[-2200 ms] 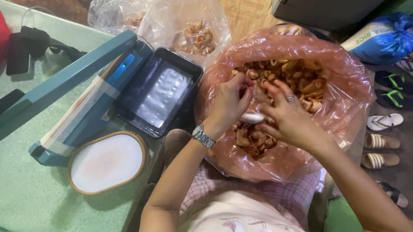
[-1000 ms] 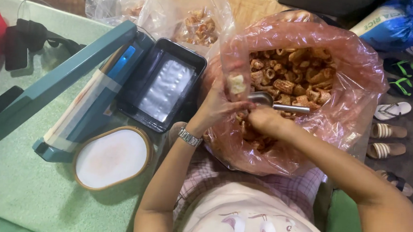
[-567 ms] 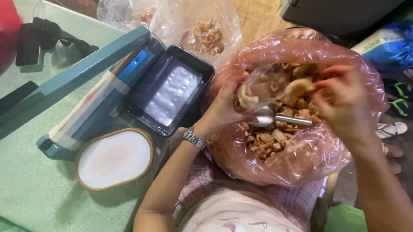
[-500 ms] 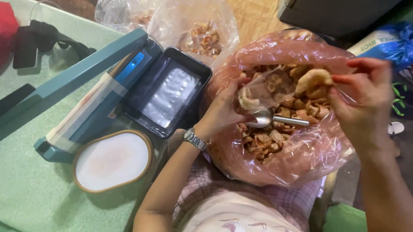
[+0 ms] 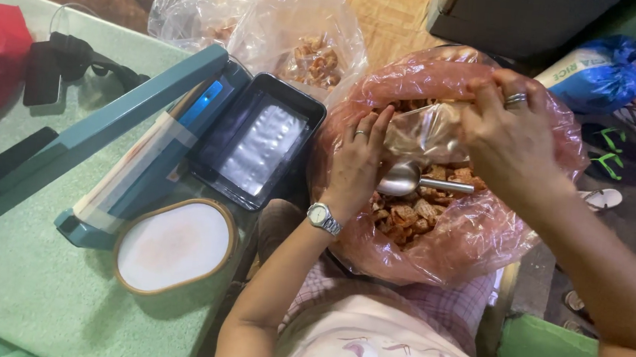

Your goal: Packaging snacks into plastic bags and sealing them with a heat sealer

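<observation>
Both hands, left (image 5: 360, 159) and right (image 5: 507, 136), now grasp the small clear bag (image 5: 426, 130), the right's raised crackling piece gone, apparently dropped inside.

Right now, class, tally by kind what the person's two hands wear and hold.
Rings: 2
Wristwatch: 1
Small clear bag, held between left hand and right hand: 1
Total: 4
</observation>
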